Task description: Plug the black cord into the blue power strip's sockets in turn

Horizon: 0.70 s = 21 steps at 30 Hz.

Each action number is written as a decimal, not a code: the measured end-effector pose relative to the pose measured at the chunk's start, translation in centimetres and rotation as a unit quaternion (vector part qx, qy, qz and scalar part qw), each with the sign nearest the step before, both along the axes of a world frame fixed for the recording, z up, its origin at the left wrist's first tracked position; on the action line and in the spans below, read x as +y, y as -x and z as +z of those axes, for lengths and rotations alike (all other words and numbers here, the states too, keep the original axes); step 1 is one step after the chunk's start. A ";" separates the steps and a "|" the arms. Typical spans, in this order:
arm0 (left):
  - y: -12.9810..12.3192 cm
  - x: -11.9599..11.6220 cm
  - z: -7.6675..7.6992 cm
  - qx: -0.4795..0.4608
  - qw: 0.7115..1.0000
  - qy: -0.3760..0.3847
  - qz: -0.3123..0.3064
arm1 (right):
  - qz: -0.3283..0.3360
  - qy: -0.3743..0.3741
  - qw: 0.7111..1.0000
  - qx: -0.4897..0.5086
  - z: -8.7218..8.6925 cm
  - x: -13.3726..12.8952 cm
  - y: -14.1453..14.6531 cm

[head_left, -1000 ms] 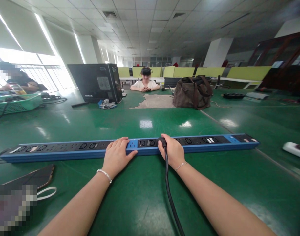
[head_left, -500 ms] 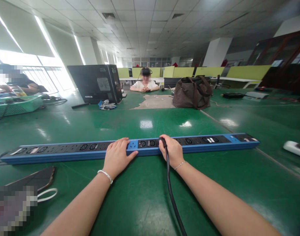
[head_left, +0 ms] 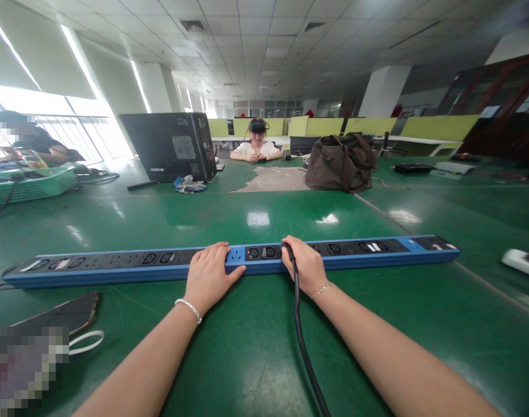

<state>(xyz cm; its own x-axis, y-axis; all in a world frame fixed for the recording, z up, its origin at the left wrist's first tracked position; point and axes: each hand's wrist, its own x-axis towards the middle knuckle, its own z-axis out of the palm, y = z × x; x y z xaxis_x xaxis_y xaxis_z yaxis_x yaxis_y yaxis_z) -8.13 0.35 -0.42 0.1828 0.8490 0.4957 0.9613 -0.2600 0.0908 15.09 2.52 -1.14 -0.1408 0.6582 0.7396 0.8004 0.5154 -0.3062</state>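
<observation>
Next to nothing has moved since the earlier frame: the whole view shifts slightly to the right, and the left hand [head_left: 209,272], the right hand [head_left: 307,266] and the blue power strip [head_left: 103,278] keep their places relative to one another. The strip lies lengthwise across the green table [head_left: 247,353], in front of the person. The left hand is spread over its middle, fingers across the top and thumb out along the near edge beside a blue socket panel [head_left: 235,255]. The right hand pinches a black plug [head_left: 287,252] at the strip's top face; whether it is seated cannot be told. One black cord [head_left: 298,318] runs from it toward the near edge of view. On the strip are a white sticker [head_left: 30,265], a pinkish one [head_left: 61,264] and two small white ones [head_left: 372,247]; no writing on them is legible. A pale label [head_left: 183,147] on the one black computer case [head_left: 160,156] is likewise too small to read. Two round-pinned sockets show between the hands, and each wrist wears one bracelet. Beyond are one brown bag [head_left: 334,165], one green basket [head_left: 43,186], grey-and-blue gloves [head_left: 190,185], and two other people, one seated opposite [head_left: 258,149], one at left [head_left: 43,143].
</observation>
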 end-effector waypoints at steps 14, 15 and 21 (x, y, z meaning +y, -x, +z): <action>0.2 0.1 0.0 0.001 1.000 0.007 -0.007 | -0.048 0.069 0.981 0.175 3.7 1.3 -11.4; 0.2 0.1 -0.1 0.000 1.000 0.006 -0.008 | -0.057 0.075 0.980 0.174 3.3 1.5 -12.7; 0.3 0.2 -0.1 0.000 1.000 0.005 -0.006 | -0.106 0.110 0.982 0.112 1.3 1.4 -16.0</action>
<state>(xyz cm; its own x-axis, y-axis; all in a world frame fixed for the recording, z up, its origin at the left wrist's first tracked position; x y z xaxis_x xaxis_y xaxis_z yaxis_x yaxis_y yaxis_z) -8.40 0.54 -0.53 0.1931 0.8513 0.4878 0.9580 -0.2711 0.0939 31.09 3.94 0.19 0.1656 0.8030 0.5725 0.7824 0.2465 -0.5720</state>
